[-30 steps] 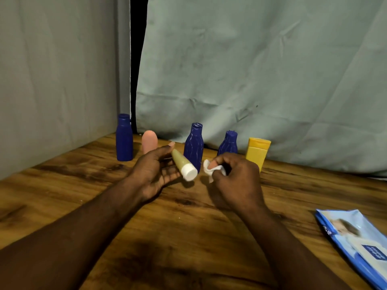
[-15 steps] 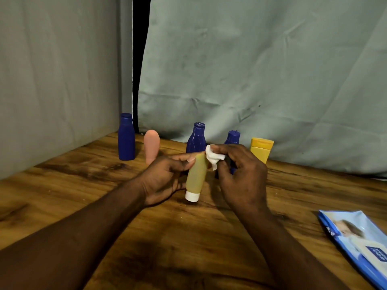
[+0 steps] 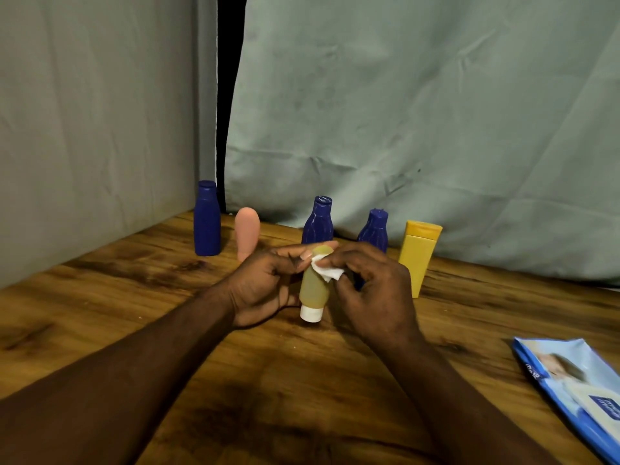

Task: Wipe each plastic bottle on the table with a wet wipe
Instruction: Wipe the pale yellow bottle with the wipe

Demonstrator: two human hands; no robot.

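My left hand [image 3: 265, 283] grips a small olive-yellow bottle [image 3: 313, 290], held cap-down above the wooden table [image 3: 134, 297]; its white cap [image 3: 311, 313] points at the tabletop. My right hand [image 3: 372, 293] pinches a folded white wet wipe [image 3: 328, 271] against the bottle's upper end. Behind my hands, along the back of the table, stand a tall blue bottle [image 3: 207, 219], a pink bottle [image 3: 247, 232], two more blue bottles [image 3: 318, 219] [image 3: 375, 229] and a yellow bottle [image 3: 419, 255].
A blue pack of wet wipes [image 3: 577, 391] lies at the table's right front edge. Grey-green cloth [image 3: 402, 112] hangs close behind the row of bottles, and a grey cloth wall [image 3: 84, 129] closes the left side.
The small bottle swung from lying tilted, cap toward me, to upright with the cap down. My right hand brought the wipe up onto the bottle's top end and now rubs slightly lower.
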